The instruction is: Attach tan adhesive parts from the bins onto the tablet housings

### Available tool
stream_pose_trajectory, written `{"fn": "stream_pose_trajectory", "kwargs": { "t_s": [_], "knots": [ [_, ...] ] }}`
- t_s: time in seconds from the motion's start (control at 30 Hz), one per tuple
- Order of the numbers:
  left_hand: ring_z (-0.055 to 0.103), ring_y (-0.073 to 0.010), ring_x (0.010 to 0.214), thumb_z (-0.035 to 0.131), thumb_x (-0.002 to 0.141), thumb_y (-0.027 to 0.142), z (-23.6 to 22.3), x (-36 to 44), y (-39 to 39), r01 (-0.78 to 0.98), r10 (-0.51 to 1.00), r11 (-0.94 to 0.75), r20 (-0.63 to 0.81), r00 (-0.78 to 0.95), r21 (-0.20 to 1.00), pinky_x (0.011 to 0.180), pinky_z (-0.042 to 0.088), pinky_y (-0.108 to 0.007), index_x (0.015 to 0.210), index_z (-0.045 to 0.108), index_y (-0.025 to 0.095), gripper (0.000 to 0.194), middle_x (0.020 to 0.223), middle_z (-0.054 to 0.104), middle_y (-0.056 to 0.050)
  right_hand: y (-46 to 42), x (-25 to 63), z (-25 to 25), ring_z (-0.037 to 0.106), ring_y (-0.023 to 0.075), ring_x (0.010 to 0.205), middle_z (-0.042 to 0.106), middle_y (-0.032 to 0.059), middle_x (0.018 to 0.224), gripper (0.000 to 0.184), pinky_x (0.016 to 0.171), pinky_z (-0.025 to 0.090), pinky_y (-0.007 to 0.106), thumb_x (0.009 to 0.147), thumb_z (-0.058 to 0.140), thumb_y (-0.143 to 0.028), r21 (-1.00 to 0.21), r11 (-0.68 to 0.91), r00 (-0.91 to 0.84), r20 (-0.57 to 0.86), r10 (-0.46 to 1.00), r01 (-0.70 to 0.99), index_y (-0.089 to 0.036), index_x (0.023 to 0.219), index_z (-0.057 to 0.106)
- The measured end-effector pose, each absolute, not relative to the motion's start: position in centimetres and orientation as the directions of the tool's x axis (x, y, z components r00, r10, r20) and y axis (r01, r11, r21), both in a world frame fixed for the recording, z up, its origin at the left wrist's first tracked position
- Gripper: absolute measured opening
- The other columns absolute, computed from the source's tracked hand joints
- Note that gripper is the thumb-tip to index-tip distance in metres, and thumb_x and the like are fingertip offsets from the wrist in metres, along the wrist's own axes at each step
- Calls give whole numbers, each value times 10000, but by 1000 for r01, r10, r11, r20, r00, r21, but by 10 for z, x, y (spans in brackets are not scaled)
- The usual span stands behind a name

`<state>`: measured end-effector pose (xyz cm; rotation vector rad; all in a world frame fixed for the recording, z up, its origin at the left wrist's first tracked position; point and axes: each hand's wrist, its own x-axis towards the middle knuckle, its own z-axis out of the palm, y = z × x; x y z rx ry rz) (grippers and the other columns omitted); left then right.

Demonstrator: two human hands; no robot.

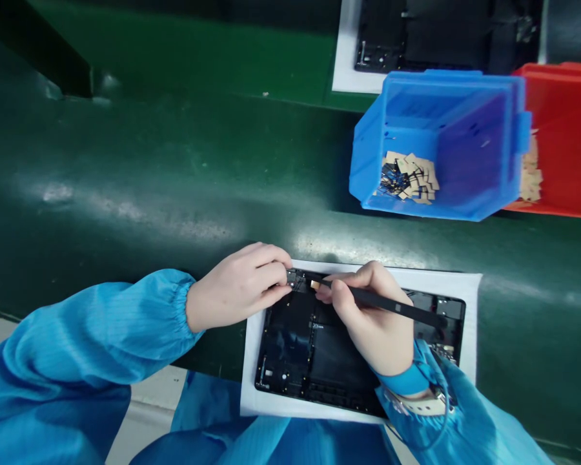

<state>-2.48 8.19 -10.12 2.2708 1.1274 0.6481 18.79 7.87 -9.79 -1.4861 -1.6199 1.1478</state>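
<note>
A black tablet housing [341, 352] lies on a white sheet [470, 323] in front of me. My right hand [375, 316] grips black tweezers [397, 306] like a pen, the tips pointing left over the housing's far edge. A small tan piece [314, 285] shows by those tips; I cannot tell whether they pinch it. My left hand [244, 282] is closed at the housing's far left corner, next to a small black part with metallic spots [296, 279]. Whatever lies between its fingertips is hidden.
A blue bin [368, 161] holding tan pieces and thin dark wires [411, 177] stands beyond the housing, to the right. Beside it is a red bin [566, 142] with more tan pieces. Another black housing [445, 39] rests farther back. The bench [150, 161] is green.
</note>
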Motion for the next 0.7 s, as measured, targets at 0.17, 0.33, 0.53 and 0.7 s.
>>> {"fn": "stream_pose_trajectory", "kwargs": {
  "t_s": [0.17, 0.33, 0.53, 0.7],
  "knots": [
    [574, -143, 886, 526, 900, 193, -100, -25, 83, 577, 822, -516, 177, 542, 633, 815, 480, -304, 774, 560, 154, 136, 979, 611, -53, 80, 185, -94, 654, 166, 613, 679, 4, 676, 220, 562, 493, 294, 846, 595, -314, -896, -26, -135, -95, 986, 444, -217, 684, 482],
    [575, -141, 879, 516, 906, 191, -99, -24, 84, 580, 805, -555, 207, 556, 597, 812, 487, -295, 823, 577, 149, 111, 955, 612, -55, 80, 187, -97, 643, 168, 595, 670, 9, 663, 226, 533, 482, 291, 840, 596, -339, -878, -10, -152, -94, 984, 479, -216, 685, 486],
    [567, -150, 922, 494, 915, 182, -99, -24, 84, 586, 773, -604, 217, 596, 541, 858, 499, -304, 939, 603, 141, 119, 974, 608, -65, 80, 188, -99, 634, 171, 590, 649, 7, 645, 212, 527, 477, 293, 829, 606, -352, -849, 9, -157, -88, 984, 529, -217, 705, 500],
    [573, -160, 897, 473, 921, 196, -96, -23, 83, 633, 731, -672, 208, 650, 385, 829, 529, -302, 1018, 618, 144, 181, 961, 609, -68, 80, 187, -96, 621, 150, 578, 644, -2, 658, 166, 516, 472, 265, 828, 613, -307, -838, 70, -173, -29, 984, 541, -216, 726, 518]
  ]
}}
